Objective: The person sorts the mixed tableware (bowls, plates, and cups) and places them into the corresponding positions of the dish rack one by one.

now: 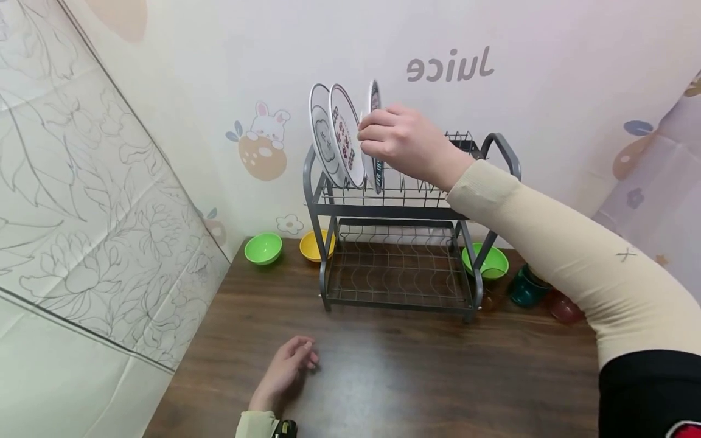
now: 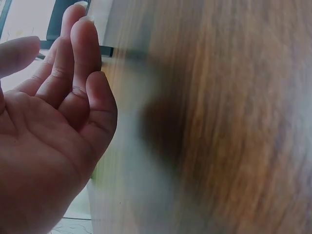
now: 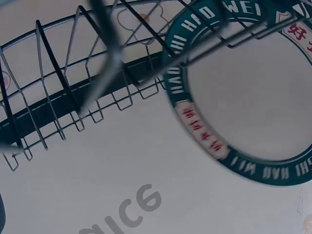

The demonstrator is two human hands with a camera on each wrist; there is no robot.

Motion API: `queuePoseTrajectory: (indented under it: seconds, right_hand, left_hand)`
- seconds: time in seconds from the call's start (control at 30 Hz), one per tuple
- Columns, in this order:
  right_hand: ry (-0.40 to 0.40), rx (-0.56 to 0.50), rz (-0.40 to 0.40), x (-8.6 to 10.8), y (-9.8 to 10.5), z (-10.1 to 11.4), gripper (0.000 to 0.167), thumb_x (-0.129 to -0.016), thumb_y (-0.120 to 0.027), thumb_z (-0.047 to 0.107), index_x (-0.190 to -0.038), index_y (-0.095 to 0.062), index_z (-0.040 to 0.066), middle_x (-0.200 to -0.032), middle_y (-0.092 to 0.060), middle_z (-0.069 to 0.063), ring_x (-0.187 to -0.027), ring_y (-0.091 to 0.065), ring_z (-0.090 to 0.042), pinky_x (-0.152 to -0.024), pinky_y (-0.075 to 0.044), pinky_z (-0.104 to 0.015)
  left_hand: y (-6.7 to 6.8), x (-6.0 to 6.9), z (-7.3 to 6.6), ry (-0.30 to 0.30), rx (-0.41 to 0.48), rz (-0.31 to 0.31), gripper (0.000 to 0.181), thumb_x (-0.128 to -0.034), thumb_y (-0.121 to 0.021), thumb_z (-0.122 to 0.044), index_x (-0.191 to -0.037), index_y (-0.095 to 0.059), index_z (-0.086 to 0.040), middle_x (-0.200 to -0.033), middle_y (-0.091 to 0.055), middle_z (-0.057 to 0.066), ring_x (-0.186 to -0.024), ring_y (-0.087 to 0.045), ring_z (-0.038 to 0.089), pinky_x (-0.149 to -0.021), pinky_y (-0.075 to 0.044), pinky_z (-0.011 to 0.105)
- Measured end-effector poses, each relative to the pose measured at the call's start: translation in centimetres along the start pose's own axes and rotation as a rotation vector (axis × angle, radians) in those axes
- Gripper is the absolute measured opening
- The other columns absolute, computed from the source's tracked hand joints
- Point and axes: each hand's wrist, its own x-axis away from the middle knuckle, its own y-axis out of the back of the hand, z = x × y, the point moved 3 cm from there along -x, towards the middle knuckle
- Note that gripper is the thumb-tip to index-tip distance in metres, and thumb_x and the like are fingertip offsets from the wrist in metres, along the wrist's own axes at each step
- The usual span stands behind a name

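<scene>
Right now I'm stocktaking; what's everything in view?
Table: one, brown, below
Walls: two or more, pale, background
Rack: one, dark grey, on table
Plates: three, patterned white, upper rack's left
Green bowls: two, green, either side of rack
Yellow bowl: one, yellow, rack's left end
Vessels: at least two, teal and red, right of rack, partly hidden
Wrist device: one, black, left wrist
Sleeves: two, mostly cream, on arms
Left hand: one, bare, at table's front
Right hand: one, bare, holding rightmost plate

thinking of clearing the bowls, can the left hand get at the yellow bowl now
Probably yes: the left hand holds nothing and bare table lies between it and the yellow bowl, though the rack partly screens the bowl's right side.
</scene>
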Motion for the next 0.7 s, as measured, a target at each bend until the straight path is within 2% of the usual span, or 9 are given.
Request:
queuePoseTrajectory:
  seconds: [0.17, 0.4, 0.57, 0.7]
  right_hand:
    - [0.012, 0.022, 0.054, -0.2, -0.9, 0.6, 0.015, -0.087, -0.064, -0.013, -0.085, -0.07, 0.0, -0.101, -0.074, -0.011, -0.101, -0.065, -0.026, -0.079, -0.051, -0.038]
    - [-0.062, 0.018, 0.117, -0.2, -2.5, 0.9, 0.019, -0.087, -0.06, -0.015, -0.081, -0.066, 0.001, -0.097, -0.071, -0.007, -0.1, -0.062, -0.026, -0.075, -0.048, -0.038]
    - [-0.054, 0.029, 0.138, -0.2, -3.0, 0.9, 0.018, -0.087, -0.059, -0.017, -0.085, -0.066, 0.0, -0.099, -0.069, -0.009, -0.101, -0.061, -0.028, -0.08, -0.048, -0.04]
    - [-0.057, 0.027, 0.157, -0.1, -3.0, 1.3, 0.021, -0.088, -0.056, -0.017, -0.084, -0.067, 0.001, -0.099, -0.069, -0.01, -0.104, -0.059, -0.028, -0.082, -0.048, -0.04]
  left_hand:
    - [0.0, -1.2, 2.2, 0.008, -0.001, 0.014, 0.036, -0.104, -0.051, -0.021, -0.122, -0.055, 0.01, -0.087, -0.068, 0.012, -0.077, -0.065, 0.024, -0.071, -0.051, 0.03]
    - [-0.6, -1.0, 2.2, 0.026, 0.001, 0.029, 0.031, -0.1049, -0.047, -0.012, -0.119, -0.054, 0.014, -0.088, -0.068, 0.018, -0.077, -0.064, 0.03, -0.07, -0.051, 0.034]
    - [-0.6, -0.9, 1.7, 0.016, 0.002, 0.029, 0.033, -0.1043, -0.05, -0.018, -0.12, -0.056, 0.011, -0.088, -0.069, 0.015, -0.076, -0.064, 0.024, -0.067, -0.048, 0.03]
    - [-0.7, -0.9, 1.7, 0.0, 0.006, 0.044, 0.036, -0.1038, -0.052, -0.022, -0.12, -0.057, 0.009, -0.089, -0.069, 0.014, -0.077, -0.065, 0.024, -0.065, -0.048, 0.029]
